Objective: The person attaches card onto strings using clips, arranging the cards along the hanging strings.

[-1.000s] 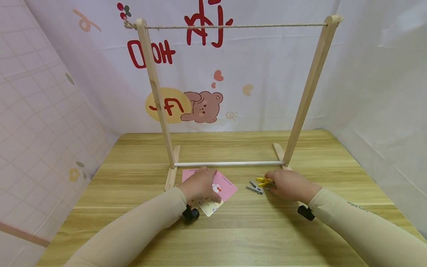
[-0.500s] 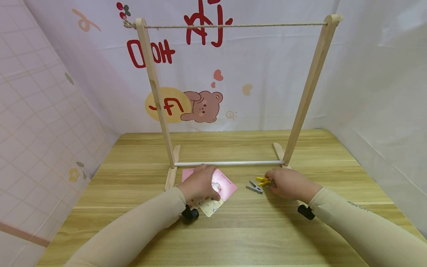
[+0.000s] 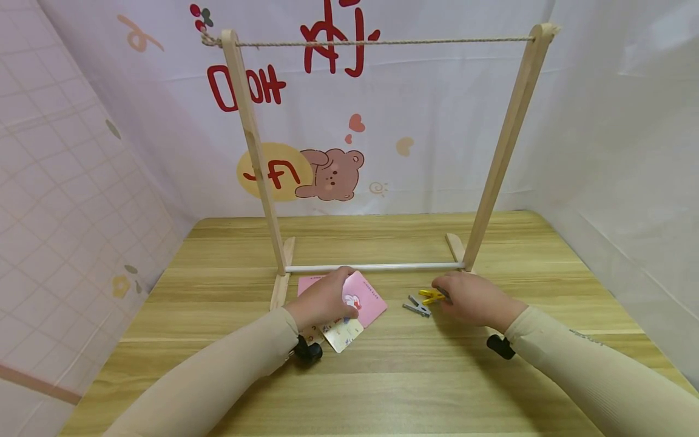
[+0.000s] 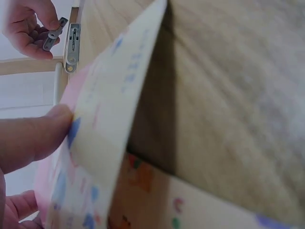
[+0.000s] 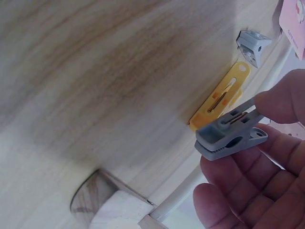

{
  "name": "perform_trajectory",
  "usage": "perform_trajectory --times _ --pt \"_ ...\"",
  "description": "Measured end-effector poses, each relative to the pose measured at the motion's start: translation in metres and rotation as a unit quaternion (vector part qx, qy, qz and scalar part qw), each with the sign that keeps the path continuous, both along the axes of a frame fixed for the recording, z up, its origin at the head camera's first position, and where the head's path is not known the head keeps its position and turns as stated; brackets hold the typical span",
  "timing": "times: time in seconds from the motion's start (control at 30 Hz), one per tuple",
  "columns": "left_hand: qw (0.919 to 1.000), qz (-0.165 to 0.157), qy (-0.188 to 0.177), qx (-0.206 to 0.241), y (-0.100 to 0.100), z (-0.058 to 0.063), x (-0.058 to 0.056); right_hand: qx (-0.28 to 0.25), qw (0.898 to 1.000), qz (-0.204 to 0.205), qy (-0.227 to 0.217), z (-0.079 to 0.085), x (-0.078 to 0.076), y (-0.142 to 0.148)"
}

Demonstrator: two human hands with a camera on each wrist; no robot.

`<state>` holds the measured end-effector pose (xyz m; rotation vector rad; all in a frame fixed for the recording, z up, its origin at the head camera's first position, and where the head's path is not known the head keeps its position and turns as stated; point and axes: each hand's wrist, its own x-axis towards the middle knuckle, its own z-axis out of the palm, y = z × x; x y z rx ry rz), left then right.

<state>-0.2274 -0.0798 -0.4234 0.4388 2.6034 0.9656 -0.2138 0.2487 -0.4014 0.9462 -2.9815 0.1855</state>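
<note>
A person in cream sleeves works at a wood-grain table (image 3: pixel 382 388) with two bare hands. Left of the table's middle, the left hand (image 3: pixel 321 301) pinches a cream card (image 3: pixel 345 335) and a pink card (image 3: pixel 371 303) together, thumb on the cream face, fingers on the pink side; whether they are joined I cannot tell. The cream card tilts up from the table, and a patterned card (image 4: pixel 176 195) lies beneath it. The grip keeps to one side, perhaps to leave the rest of the printed faces uncovered.

Right of the middle, the right hand (image 3: pixel 472 299) is clamped on a grey clip (image 5: pixel 228 131), thumb and fingers at its handle end. Its toothed end points away from the palm, closed — probably held this way so that a squeeze would part the teeth. A yellow clip (image 5: pixel 221 98) and a second grey clip (image 5: pixel 252 44) rest just beside each other on the table, near that hand and seemingly set within easy reach.

Toward the far edge stands a wooden frame (image 3: pixel 254 145) — a rope (image 3: pixel 382 43) across its top, a white rod (image 3: pixel 377 267) low between its feet, likely bracing the uprights.
</note>
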Motion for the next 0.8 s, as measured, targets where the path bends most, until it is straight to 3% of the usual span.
perform_trajectory --times 0.17,0.47,0.8 --pt "0.9998 0.014 0.010 0.006 -0.003 0.003 0.001 -0.009 1.000 -0.008 -0.008 0.002 0.000 -0.002" --pt "0.9965 0.039 0.032 0.066 -0.007 0.011 -0.002 -0.041 0.999 -0.014 -0.004 0.005 0.000 -0.002" --pt "0.9886 0.053 0.048 0.132 -0.012 0.018 -0.005 -0.043 0.999 -0.024 0.002 0.005 -0.001 -0.004"
